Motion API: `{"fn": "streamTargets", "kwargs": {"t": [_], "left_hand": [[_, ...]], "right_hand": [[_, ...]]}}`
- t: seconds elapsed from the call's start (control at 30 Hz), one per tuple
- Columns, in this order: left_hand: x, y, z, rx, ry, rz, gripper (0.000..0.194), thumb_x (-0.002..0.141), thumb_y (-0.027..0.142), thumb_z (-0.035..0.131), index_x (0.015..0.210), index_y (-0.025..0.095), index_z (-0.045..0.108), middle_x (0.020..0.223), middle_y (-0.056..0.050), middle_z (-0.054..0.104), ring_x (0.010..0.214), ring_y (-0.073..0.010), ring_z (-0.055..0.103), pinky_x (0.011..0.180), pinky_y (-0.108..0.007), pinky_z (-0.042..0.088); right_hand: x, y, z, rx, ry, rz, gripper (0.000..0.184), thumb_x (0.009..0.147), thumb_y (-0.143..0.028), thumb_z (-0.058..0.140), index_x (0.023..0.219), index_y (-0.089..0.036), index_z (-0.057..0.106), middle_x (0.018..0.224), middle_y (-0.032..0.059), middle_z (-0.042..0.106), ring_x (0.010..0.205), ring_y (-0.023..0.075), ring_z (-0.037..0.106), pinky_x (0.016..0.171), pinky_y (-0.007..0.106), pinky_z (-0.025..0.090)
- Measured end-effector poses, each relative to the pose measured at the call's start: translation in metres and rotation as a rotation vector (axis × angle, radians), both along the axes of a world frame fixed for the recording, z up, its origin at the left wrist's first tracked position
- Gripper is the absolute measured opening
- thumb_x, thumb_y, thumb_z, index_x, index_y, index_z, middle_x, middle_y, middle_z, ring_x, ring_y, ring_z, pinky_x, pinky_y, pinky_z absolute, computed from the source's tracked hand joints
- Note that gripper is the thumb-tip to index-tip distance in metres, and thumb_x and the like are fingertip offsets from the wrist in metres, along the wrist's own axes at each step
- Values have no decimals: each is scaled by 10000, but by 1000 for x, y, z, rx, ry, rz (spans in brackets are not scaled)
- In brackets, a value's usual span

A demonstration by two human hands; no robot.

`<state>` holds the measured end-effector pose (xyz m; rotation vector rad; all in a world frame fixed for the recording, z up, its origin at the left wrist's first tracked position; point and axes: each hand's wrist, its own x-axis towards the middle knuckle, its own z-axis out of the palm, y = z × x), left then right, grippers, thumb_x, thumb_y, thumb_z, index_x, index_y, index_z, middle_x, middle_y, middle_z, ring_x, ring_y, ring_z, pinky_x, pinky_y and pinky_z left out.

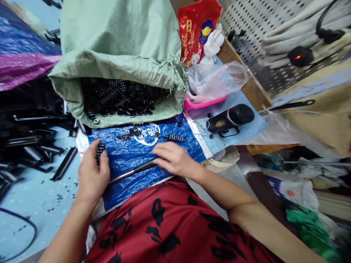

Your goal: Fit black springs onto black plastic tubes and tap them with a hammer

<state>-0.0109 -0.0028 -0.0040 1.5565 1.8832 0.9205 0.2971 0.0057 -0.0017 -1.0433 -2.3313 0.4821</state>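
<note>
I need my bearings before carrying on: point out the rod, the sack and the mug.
Rod (144, 166): head view, on its black handle.
Sack (120, 65): head view, on its folded rim.
Mug (226, 119): head view, on its dark side.

Blk studded pc (100, 152) in L hand (93, 171), blk-handled rod (134, 171) aslant.

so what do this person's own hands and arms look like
Left hand and right hand are ungloved, with no watch or bracelet visible. No sleeve shows on the left arm or right arm; the red garment has black patches.
</note>
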Motion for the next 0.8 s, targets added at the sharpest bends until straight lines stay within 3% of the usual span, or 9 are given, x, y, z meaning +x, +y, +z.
{"fn": "streamTargets", "kwargs": {"t": [0.07, 0.13, 0.3, 0.4, 0.5, 0.57, 0.67, 0.73, 0.8], "left_hand": [[-1, 2, -5, 30, 345, -69, 481, 1004, 341, 501, 1439, 173, 619, 1024, -142, 663, 964, -311, 628, 884, -433, 498], [-2, 6, -9, 24, 562, -99, 491, 1014, 314, 436, 1421, 131, 640, 972, -156, 633, 949, -325, 612, 887, -448, 475], [-4, 13, -12, -37, 716, -102, 525, 1030, 319, 386, 1430, 87, 633, 1029, -194, 608, 961, -341, 591, 844, -446, 465], [-1, 6, -2, 23, 685, -69, 535, 1027, 372, 449, 1456, 102, 618, 1192, -242, 625, 1120, -397, 590, 947, -505, 462], [13, -5, 19, 231, 523, -74, 498, 989, 394, 582, 1426, 163, 644, 1365, -227, 624, 1300, -414, 553, 1115, -559, 400], [26, -12, 33, 278, 299, -218, 472, 980, 414, 614, 1391, 187, 663, 1343, -191, 673, 1281, -377, 599, 1138, -527, 417], [42, -17, 42, 11, -101, -464, 529, 1008, 493, 568, 1453, 212, 621, 1166, -128, 761, 1065, -311, 710, 990, -447, 536], [46, -20, 37, -172, -331, -485, 590, 1010, 565, 546, 1482, 215, 598, 1050, -98, 778, 940, -283, 730, 888, -405, 570], [46, -26, 28, -235, -526, -421, 636, 976, 629, 580, 1450, 207, 620, 1020, -95, 775, 909, -269, 728, 832, -376, 581]], "right_hand": [[28, 4, 2, 49, -138, -362, 378, 1011, -408, 664, 1336, -218, 691, 1264, 162, 724, 1164, 315, 704, 988, 485, 610], [52, 9, -4, 33, -303, -456, 421, 1000, -439, 665, 1359, -219, 680, 1246, 179, 709, 1083, 336, 722, 902, 490, 638], [67, 20, -26, 106, -282, -252, 281, 1057, -302, 550, 1274, -214, 705, 1081, 139, 742, 982, 282, 723, 890, 438, 631], [51, 23, -16, 145, -234, -142, 275, 1057, -283, 562, 1290, -207, 688, 1114, 135, 744, 985, 266, 715, 884, 418, 619], [23, 25, 7, 214, -224, 32, 272, 1064, -273, 559, 1281, -163, 681, 1112, 142, 749, 955, 252, 703, 837, 390, 607], [-2, 25, 20, 253, -204, 162, 268, 1073, -274, 545, 1255, -134, 683, 1058, 140, 754, 901, 243, 694, 791, 377, 593], [-39, 22, 28, 259, -53, 376, 247, 1091, -260, 508, 1186, -124, 691, 992, 122, 762, 854, 218, 699, 785, 351, 580], [-59, 19, 26, 157, 89, 494, 223, 1091, -292, 533, 1126, -142, 694, 966, 98, 767, 869, 195, 714, 814, 315, 581], [-71, 16, 22, -32, 180, 531, 218, 1057, -374, 617, 1082, -170, 693, 894, 55, 756, 834, 173, 715, 790, 278, 578]]}}
